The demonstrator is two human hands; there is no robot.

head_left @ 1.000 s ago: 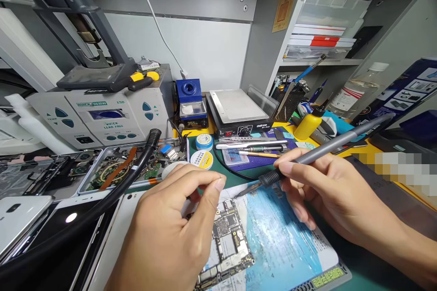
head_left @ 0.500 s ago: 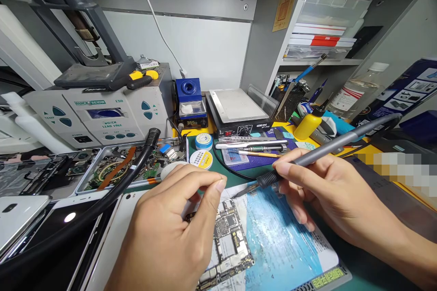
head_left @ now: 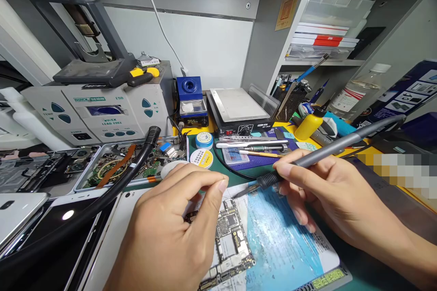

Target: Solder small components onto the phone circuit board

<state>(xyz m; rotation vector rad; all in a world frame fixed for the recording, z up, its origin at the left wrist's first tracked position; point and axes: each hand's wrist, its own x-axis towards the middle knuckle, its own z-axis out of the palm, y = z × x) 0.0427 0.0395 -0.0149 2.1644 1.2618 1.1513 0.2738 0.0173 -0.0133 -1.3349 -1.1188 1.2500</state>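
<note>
My right hand [head_left: 317,186] is closed round a grey soldering iron [head_left: 321,150] with a ribbed black grip. Its tip slants down and left to the upper edge of a phone circuit board [head_left: 235,245]; whether it touches is too fine to tell. My left hand [head_left: 177,223] hovers over the board's left side, thumb and forefinger pinched together. Whatever lies in that pinch, if anything, is too small to make out. Part of the board is hidden behind this hand. Under the board is a blue and white printed sheet [head_left: 283,236].
A black hose [head_left: 136,163] crosses the left side over phones [head_left: 82,232] and a tray of boards [head_left: 116,163]. Behind stand a hot-air station [head_left: 102,109], a blue soldering station [head_left: 189,100] and a heating plate [head_left: 239,109]. A yellow bottle [head_left: 309,125] stands at right.
The view has shifted very slightly. Both hands, the soldering iron and the circuit board keep nearly the same positions relative to each other.
</note>
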